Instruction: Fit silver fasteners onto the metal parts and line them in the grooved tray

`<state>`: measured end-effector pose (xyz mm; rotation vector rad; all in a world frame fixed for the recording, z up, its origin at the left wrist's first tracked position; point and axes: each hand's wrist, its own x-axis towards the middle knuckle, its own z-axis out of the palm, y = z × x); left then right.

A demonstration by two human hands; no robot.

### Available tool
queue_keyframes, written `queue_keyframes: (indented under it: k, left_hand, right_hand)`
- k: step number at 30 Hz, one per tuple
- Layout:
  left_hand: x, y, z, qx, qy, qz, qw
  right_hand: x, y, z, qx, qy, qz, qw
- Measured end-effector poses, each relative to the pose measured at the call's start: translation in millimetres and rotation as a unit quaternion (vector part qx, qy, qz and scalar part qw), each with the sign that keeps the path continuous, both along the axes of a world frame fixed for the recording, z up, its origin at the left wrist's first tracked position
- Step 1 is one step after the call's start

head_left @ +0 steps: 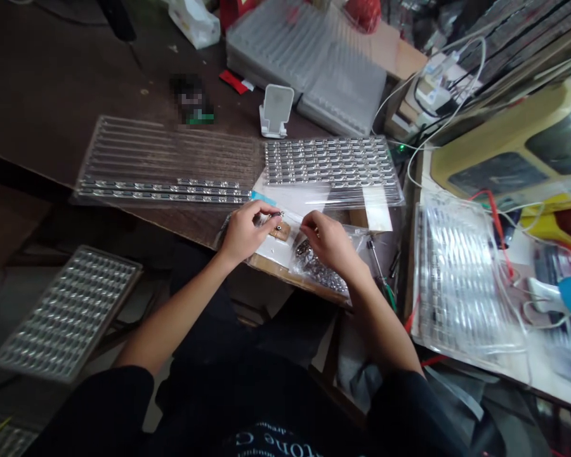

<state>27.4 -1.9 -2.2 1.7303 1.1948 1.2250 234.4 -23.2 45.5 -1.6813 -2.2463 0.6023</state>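
My left hand [247, 231] pinches a small metal connector [276, 214] between thumb and fingers, above a small brown wooden block [280, 231]. To its right, my right hand [324, 238] has its fingers bent together over a plastic bag of small metal parts [323, 270]; what it holds, if anything, is too small to tell. Beyond my left hand lies a clear ribbed tray [171, 149] with connectors in its nearest rows. Beyond my right hand, a second tray [330, 162] is largely filled with connectors.
A white phone stand [276, 111] stands behind the trays, before stacked clear trays [304, 57]. A filled tray [69, 311] sits low at the left. Wrapped trays [464, 279], cables and a yellow machine frame [504, 146] are at the right. Screwdrivers [380, 270] lie beside the bag.
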Motion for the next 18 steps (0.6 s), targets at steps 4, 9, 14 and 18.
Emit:
queue_keyframes:
  k: [4, 9, 14, 18]
  left_hand:
    - [-1, 0, 0.5, -0.010, -0.027, 0.018, 0.999]
    - [-1, -1, 0.8, -0.014, -0.049, 0.018, 0.999]
    - [-1, -1, 2.1, -0.015, -0.059, 0.016, 0.998]
    - [-2, -1, 2.1, -0.013, -0.053, 0.014, 0.998]
  right_hand:
    - [-13, 7, -8.0, 0.025, 0.134, 0.020, 0.990]
    - [-25, 8, -24.2, 0.004, 0.206, -0.004, 0.978]
    - [-29, 3, -34.1, 0.055, 0.172, 0.034, 0.983]
    - [-31, -5, -38.4, 0.135, 0.014, 0.109, 0.985]
